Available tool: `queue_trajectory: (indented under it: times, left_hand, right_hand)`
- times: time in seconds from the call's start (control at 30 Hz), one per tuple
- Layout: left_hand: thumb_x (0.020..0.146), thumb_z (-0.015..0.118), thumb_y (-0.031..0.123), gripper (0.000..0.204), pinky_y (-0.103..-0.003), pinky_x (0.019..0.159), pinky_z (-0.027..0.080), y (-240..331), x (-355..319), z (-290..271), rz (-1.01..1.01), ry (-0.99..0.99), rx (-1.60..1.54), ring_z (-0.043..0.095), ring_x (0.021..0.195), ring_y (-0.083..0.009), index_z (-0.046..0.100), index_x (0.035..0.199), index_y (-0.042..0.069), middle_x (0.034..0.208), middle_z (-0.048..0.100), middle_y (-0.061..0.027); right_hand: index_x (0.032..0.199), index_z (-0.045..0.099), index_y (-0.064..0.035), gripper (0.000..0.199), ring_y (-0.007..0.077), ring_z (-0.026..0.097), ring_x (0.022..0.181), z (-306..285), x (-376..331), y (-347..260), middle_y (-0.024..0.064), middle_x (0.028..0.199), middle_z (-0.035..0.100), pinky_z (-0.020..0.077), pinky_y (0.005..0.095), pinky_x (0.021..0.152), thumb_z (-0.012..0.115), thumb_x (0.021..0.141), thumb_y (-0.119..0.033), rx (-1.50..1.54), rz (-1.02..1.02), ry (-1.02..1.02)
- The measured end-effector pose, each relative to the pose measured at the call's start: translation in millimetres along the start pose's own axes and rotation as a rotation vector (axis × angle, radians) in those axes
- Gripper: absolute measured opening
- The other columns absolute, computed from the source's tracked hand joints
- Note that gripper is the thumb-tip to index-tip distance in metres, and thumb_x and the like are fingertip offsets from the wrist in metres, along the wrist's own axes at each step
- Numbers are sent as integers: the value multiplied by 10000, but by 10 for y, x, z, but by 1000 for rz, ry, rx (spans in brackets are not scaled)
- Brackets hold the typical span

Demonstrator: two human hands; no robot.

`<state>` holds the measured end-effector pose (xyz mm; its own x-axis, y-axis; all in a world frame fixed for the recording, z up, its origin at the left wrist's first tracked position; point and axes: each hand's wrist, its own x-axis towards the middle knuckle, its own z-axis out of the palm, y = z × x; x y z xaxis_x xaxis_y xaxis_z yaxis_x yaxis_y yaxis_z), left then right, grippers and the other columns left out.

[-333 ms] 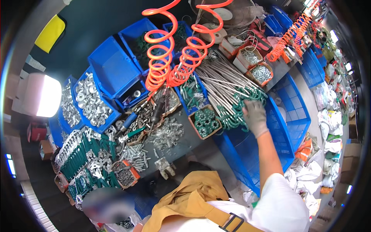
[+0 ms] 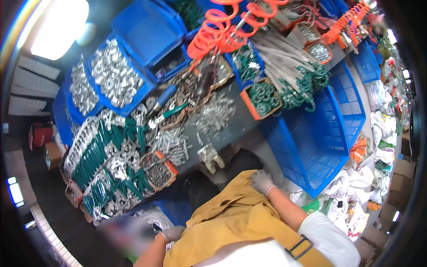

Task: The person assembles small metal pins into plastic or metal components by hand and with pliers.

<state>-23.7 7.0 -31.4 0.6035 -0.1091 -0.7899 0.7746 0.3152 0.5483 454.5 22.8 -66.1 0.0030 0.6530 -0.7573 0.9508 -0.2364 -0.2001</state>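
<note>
My right hand (image 2: pixel 262 181), in a grey glove, is at the upper right edge of the tan apron (image 2: pixel 235 209) on my lap, its fingers closed on the cloth. My left hand (image 2: pixel 173 234), gloved too, rests against the apron's left side; its fingertips are hidden by the cloth. Both hands are off the workbench. Steel rods with green hooked ends (image 2: pixel 298 89) lie in a bundle at the bench's right end. Beside them stands a small box of green round parts (image 2: pixel 263 99).
Green-handled metal tools (image 2: pixel 102 147) lie in rows at the left. Loose bolts (image 2: pixel 171 144) and small fittings (image 2: pixel 213 113) cover mid-bench. Blue bins of metal parts (image 2: pixel 113 75) stand behind; orange coiled hoses (image 2: pixel 218 33) hang above. Large blue crates (image 2: pixel 311 147) stand right. A white glove (image 2: pixel 210 158) hangs at the front edge.
My right hand has left the green hooked rod ends and come back to the apron. My left hand has come into view at the apron's left side. The view has shifted.
</note>
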Motion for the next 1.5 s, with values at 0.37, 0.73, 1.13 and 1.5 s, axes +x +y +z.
queue_trajectory:
  times: [0.37,0.73,1.13,1.5]
  left_hand:
    - [791,673,371,418,-386,802,497,150,1286,227,171,-444,151,655,926,-321,661,1078,67,1033,691,-153]
    - [787,660,332,682,-421,905,467,354,4328,-340,-204,213,203,595,1053,-288,421,1343,20,1138,601,-201]
    - [783,604,518,982,-473,1154,194,-317,5012,-245,-353,-53,209,162,1413,-450,103,1518,101,1548,148,-235]
    - [771,611,553,955,-489,1145,215,-478,5150,-565,-118,-38,246,190,1406,-444,195,1506,108,1553,174,-203]
  right_hand:
    - [1070,660,-141,335,335,663,905,-181,-413,724,154,950,689,517,445,796,617,769,-281,144,-388,-557]
    - [921,715,-68,300,351,649,859,2774,2510,1268,199,929,686,507,409,789,654,770,-320,75,-369,-702]
    - [984,717,-74,320,309,654,918,3992,2775,1299,168,1006,684,509,421,816,639,696,-192,-119,-579,-862]
    - [1097,665,-91,348,313,640,971,3014,3520,1360,154,1120,661,494,398,864,586,796,-249,-350,-804,-612]
